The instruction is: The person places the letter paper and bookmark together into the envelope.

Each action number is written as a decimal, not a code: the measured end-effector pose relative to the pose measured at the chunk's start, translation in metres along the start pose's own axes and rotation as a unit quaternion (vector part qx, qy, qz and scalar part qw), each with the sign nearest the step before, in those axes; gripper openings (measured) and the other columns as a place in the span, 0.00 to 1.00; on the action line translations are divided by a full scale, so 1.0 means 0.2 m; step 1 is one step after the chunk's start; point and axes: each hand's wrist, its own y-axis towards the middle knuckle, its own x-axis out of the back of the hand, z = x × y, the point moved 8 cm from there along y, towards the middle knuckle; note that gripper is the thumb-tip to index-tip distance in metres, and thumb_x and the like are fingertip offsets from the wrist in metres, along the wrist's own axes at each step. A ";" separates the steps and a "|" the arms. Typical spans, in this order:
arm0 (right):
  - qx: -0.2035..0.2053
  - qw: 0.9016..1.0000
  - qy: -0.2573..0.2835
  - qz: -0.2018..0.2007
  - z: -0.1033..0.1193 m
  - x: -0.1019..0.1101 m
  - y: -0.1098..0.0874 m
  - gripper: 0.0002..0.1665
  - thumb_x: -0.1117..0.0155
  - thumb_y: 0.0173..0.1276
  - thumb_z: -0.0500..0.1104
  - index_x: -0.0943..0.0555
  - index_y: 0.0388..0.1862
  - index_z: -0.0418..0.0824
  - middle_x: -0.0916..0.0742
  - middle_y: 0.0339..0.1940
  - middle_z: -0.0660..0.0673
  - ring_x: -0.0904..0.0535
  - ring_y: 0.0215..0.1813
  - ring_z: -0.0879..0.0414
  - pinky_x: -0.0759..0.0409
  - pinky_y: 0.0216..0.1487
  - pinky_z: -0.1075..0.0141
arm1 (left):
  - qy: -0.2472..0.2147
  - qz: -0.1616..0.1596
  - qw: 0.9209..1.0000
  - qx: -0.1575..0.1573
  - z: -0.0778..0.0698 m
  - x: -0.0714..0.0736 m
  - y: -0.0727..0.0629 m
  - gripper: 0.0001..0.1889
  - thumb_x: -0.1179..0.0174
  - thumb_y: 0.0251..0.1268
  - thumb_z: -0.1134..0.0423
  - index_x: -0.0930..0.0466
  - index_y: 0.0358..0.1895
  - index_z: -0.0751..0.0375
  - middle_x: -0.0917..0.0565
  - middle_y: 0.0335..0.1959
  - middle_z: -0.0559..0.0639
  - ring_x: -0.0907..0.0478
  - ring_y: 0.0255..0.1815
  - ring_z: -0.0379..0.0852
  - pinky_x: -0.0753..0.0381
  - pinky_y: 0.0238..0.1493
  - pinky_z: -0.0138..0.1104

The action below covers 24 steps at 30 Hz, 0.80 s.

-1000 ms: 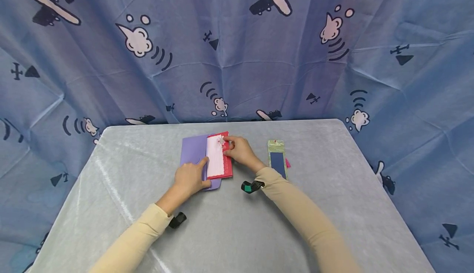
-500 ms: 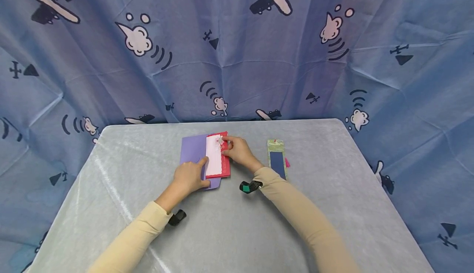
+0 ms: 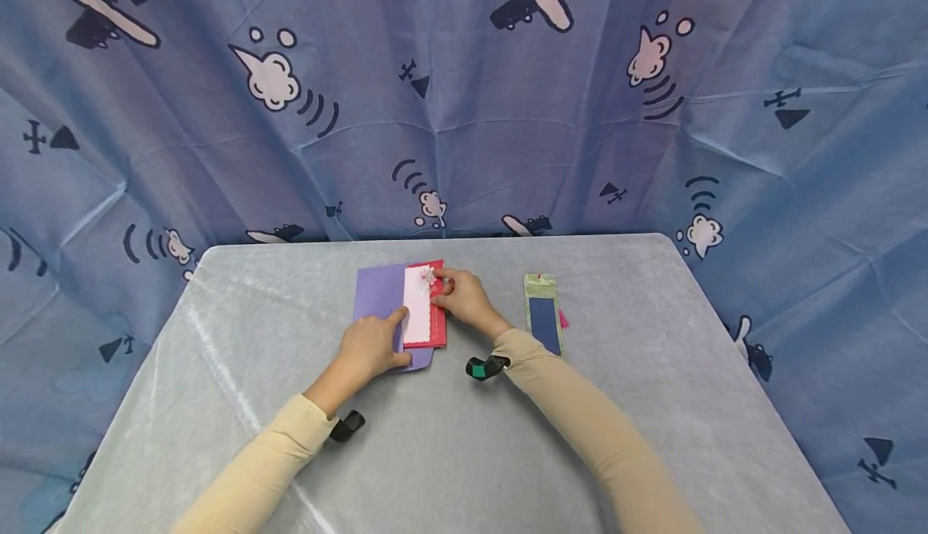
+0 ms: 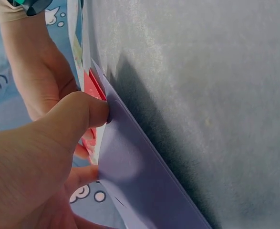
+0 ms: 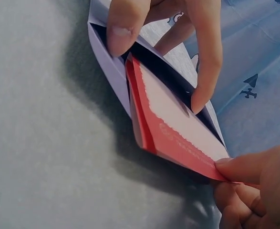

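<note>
A purple envelope (image 3: 379, 288) lies on the table with its mouth toward the right; in the right wrist view the envelope (image 5: 106, 64) gapes, dark inside. My left hand (image 3: 368, 346) grips the envelope at its mouth, thumb at the near edge and forefinger at the far edge. Partly inside sits a red greeting card (image 3: 416, 316) with a pale scalloped panel and a small ornament near its top. My right hand (image 3: 466, 296) pinches the card's outer edge between thumb and fingers; the right wrist view shows that pinch at the corner of the card (image 5: 182, 148).
To the right lies a flat green-patterned piece (image 3: 540, 286) with a dark blue panel and a pink tassel (image 3: 563, 319), partly behind the right forearm. The grey-covered table (image 3: 449, 453) ends at a blue airplane-print curtain (image 3: 464, 115).
The red card has slid a little left, deeper into the purple envelope, and my right hand has moved left with it. My left hand has stayed in place.
</note>
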 end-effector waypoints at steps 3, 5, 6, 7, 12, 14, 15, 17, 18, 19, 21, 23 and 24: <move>0.000 1.000 -0.003 0.001 -0.01 -0.01 0.00 0.32 0.28 0.59 0.34 0.23 0.64 0.37 0.18 0.26 0.46 0.29 0.24 0.62 0.31 0.25 0.73 | -0.003 -0.001 1.000 0.001 0.00 0.00 0.00 0.44 0.27 0.44 0.44 0.28 0.69 0.53 0.17 0.23 0.61 0.21 0.25 0.52 0.20 0.26 0.45; -0.001 1.000 -0.002 0.001 -0.03 -0.02 0.00 0.32 0.28 0.59 0.34 0.22 0.64 0.37 0.18 0.25 0.46 0.29 0.24 0.62 0.31 0.25 0.73 | -0.003 0.000 1.000 0.002 0.00 0.00 0.00 0.44 0.27 0.44 0.44 0.29 0.69 0.53 0.18 0.21 0.60 0.22 0.24 0.51 0.20 0.25 0.45; -0.003 1.000 -0.002 0.002 -0.03 -0.02 0.00 0.32 0.28 0.59 0.34 0.22 0.64 0.37 0.17 0.25 0.46 0.28 0.25 0.62 0.31 0.26 0.73 | -0.004 0.001 1.000 0.002 0.00 0.00 0.00 0.44 0.27 0.44 0.44 0.29 0.69 0.53 0.19 0.21 0.59 0.23 0.23 0.51 0.20 0.25 0.45; -0.003 1.000 -0.002 0.001 -0.04 -0.02 0.00 0.32 0.27 0.59 0.35 0.22 0.64 0.37 0.17 0.25 0.45 0.28 0.25 0.62 0.31 0.26 0.73 | -0.004 0.002 1.000 0.003 0.00 0.00 0.00 0.44 0.27 0.44 0.44 0.29 0.69 0.53 0.19 0.20 0.59 0.23 0.23 0.50 0.20 0.25 0.44; -0.002 1.000 0.003 -0.002 -0.05 -0.03 0.00 0.33 0.27 0.59 0.35 0.22 0.64 0.37 0.15 0.26 0.44 0.27 0.24 0.63 0.30 0.26 0.73 | -0.007 0.007 1.000 0.008 0.00 0.00 -0.01 0.44 0.27 0.45 0.44 0.30 0.70 0.52 0.19 0.20 0.59 0.24 0.23 0.49 0.21 0.23 0.43; 0.000 1.000 0.005 -0.005 -0.05 -0.03 0.00 0.33 0.27 0.58 0.36 0.22 0.64 0.38 0.15 0.26 0.44 0.27 0.24 0.63 0.30 0.26 0.74 | -0.007 0.008 1.000 0.009 0.01 0.00 -0.01 0.44 0.27 0.45 0.44 0.30 0.70 0.52 0.20 0.20 0.58 0.25 0.23 0.49 0.21 0.23 0.43; -0.001 1.000 0.006 -0.006 -0.05 -0.03 0.00 0.33 0.27 0.58 0.36 0.22 0.64 0.38 0.15 0.26 0.44 0.27 0.23 0.63 0.29 0.26 0.74 | -0.006 0.006 1.000 0.008 0.01 0.00 -0.01 0.44 0.27 0.45 0.44 0.30 0.70 0.52 0.20 0.20 0.58 0.25 0.23 0.49 0.21 0.23 0.43; -0.003 1.000 0.008 -0.005 -0.05 -0.03 0.00 0.33 0.27 0.58 0.36 0.22 0.64 0.38 0.15 0.26 0.44 0.27 0.23 0.63 0.30 0.26 0.74 | -0.004 0.004 1.000 0.006 0.01 0.00 -0.01 0.44 0.28 0.45 0.44 0.30 0.70 0.52 0.21 0.18 0.57 0.26 0.22 0.48 0.21 0.23 0.43; -0.004 1.000 0.008 -0.005 -0.04 -0.04 0.00 0.33 0.27 0.59 0.36 0.22 0.64 0.38 0.15 0.26 0.44 0.27 0.23 0.63 0.30 0.26 0.74 | -0.003 0.001 1.000 0.006 0.00 0.00 -0.01 0.44 0.28 0.45 0.44 0.29 0.70 0.52 0.21 0.18 0.57 0.26 0.22 0.48 0.21 0.23 0.43; -0.005 1.000 0.009 -0.004 -0.04 -0.04 0.00 0.33 0.27 0.59 0.36 0.22 0.64 0.38 0.15 0.26 0.44 0.27 0.23 0.63 0.30 0.26 0.74 | -0.001 -0.001 1.000 0.004 0.00 0.00 -0.01 0.44 0.28 0.45 0.44 0.29 0.70 0.52 0.21 0.18 0.57 0.26 0.21 0.48 0.21 0.23 0.43; -0.006 1.000 0.010 -0.004 -0.04 -0.04 0.00 0.32 0.27 0.59 0.36 0.22 0.64 0.38 0.14 0.26 0.43 0.27 0.24 0.63 0.30 0.26 0.73 | 0.000 -0.003 1.000 0.004 0.00 -0.01 0.00 0.44 0.27 0.45 0.44 0.29 0.70 0.52 0.22 0.16 0.56 0.27 0.21 0.48 0.21 0.23 0.43; -0.005 1.000 0.010 -0.003 -0.04 -0.04 0.00 0.32 0.27 0.59 0.36 0.22 0.64 0.38 0.14 0.26 0.43 0.27 0.24 0.63 0.30 0.26 0.73 | 0.001 -0.002 1.000 0.004 0.00 -0.01 0.00 0.44 0.27 0.45 0.43 0.29 0.70 0.52 0.23 0.16 0.55 0.28 0.21 0.47 0.22 0.22 0.42; -0.004 1.000 0.009 -0.003 -0.04 -0.05 0.00 0.32 0.27 0.59 0.36 0.22 0.64 0.38 0.14 0.26 0.43 0.27 0.24 0.63 0.30 0.27 0.74 | 0.003 -0.001 1.000 0.004 0.00 -0.01 0.00 0.44 0.27 0.46 0.43 0.29 0.70 0.52 0.24 0.15 0.55 0.28 0.20 0.47 0.22 0.23 0.42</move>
